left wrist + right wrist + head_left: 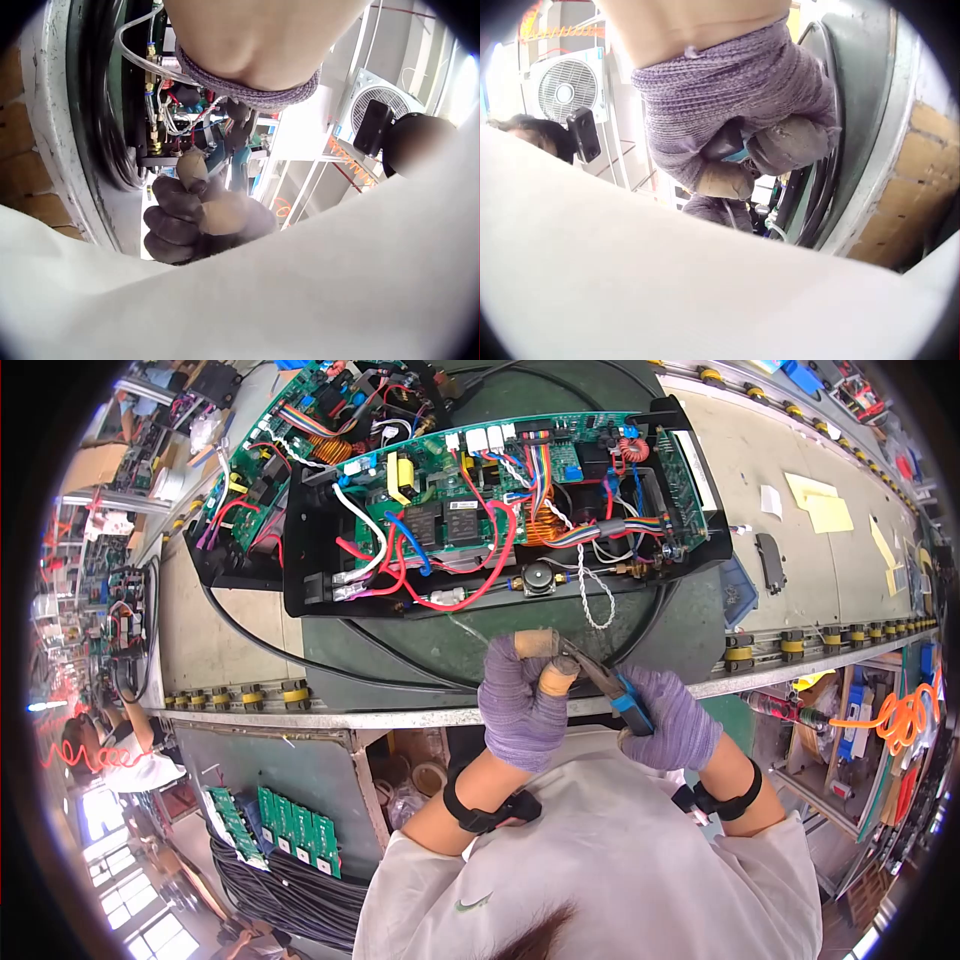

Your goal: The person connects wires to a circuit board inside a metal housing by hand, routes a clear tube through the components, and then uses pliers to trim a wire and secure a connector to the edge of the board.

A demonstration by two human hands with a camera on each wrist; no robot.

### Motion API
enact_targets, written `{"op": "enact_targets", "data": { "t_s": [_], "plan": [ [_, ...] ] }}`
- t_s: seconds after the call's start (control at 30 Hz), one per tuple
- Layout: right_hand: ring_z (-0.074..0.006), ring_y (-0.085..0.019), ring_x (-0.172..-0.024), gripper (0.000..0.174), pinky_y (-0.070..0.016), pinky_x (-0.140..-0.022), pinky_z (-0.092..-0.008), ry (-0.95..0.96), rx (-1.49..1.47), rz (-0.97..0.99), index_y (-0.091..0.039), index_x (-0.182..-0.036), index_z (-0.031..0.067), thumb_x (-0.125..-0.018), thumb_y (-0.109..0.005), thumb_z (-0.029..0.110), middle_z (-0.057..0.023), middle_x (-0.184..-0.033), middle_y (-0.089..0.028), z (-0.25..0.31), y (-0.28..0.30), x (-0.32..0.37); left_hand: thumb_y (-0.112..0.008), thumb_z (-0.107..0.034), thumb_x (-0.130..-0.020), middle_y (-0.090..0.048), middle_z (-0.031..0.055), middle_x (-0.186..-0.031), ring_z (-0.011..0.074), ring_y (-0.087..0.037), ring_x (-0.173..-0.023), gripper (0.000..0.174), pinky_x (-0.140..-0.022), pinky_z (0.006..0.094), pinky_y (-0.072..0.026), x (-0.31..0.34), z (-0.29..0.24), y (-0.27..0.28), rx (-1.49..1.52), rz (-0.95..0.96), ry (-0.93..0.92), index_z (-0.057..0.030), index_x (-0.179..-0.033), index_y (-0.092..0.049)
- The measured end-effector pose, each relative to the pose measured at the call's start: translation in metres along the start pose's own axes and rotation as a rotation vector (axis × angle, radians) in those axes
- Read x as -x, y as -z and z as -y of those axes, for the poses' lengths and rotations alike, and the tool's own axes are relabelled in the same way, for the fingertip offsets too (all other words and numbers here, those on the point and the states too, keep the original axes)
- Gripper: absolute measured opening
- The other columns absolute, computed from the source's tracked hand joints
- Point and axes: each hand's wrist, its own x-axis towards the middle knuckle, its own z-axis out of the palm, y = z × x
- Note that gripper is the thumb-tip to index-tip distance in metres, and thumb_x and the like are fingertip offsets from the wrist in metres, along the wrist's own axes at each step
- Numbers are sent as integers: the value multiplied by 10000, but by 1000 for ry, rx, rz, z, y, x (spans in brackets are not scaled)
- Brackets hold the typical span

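Blue-handled pliers [622, 698] lie in the grip of my gloved right hand [675, 720], jaws pointing up-left to the left fingertips. My left hand [525, 700], in a purple glove with tan fingertips, pinches a thin pale strand [465, 628] near the jaws. Curled gloved fingers [169, 221] show below a blue handle [240, 169] in the left wrist view; whose they are I cannot tell. From the right wrist, my right hand [727, 112] hides most of the pliers, and the left glove [709, 210] sits below it. Whether the jaws touch the strand is unclear.
Just beyond the hands stands an open black chassis [500, 575] with green boards and coloured wires. Another unit [245, 510] is behind it at left. Black cables [370, 675] loop around the green mat [690, 645]. Rollers [740, 653] line the bench edge; yellow papers [825, 512] lie right.
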Motion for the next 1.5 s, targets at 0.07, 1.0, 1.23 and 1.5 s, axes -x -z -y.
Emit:
{"op": "enact_targets", "data": {
  "t_s": [0.07,1.0,1.23,1.5],
  "plan": [
    [-402,-626,-709,618,-516,-654,-420,-5,42,-24,-539,-1170,-5,-612,-734,172,-203,-746,-604,2,0,1,-715,-134,-884,-597,16,-990,87,-560,-903,283,-830,245,-455,-1,1,2,37,28,29,-28,-1093,-556],
    [-398,-643,-751,542,-536,-681,-423,-105,157,-116,-565,-1099,-1,-611,-730,166,-200,-794,-635,13,3,2,-703,-114,-889,-592,-12,-972,71,-549,-883,264,-815,232,-447,-6,8,-2,282,82,117,-62,-1101,-554],
    [-382,-597,-632,431,-491,-591,-406,15,293,-223,-575,-1005,20,-595,-675,105,-166,-680,-573,9,11,4,-718,-126,-880,-604,-1,-977,82,-563,-895,283,-827,235,-456,-7,7,2,220,122,207,-37,-1101,-565],
    [-403,-640,-784,529,-530,-694,-438,48,198,-150,-577,-1099,27,-605,-710,163,-195,-824,-642,4,22,-1,-737,-153,-868,-633,29,-948,117,-611,-869,272,-812,270,-500,-15,1,1,320,154,223,-29,-1049,-576]
  ]
}}
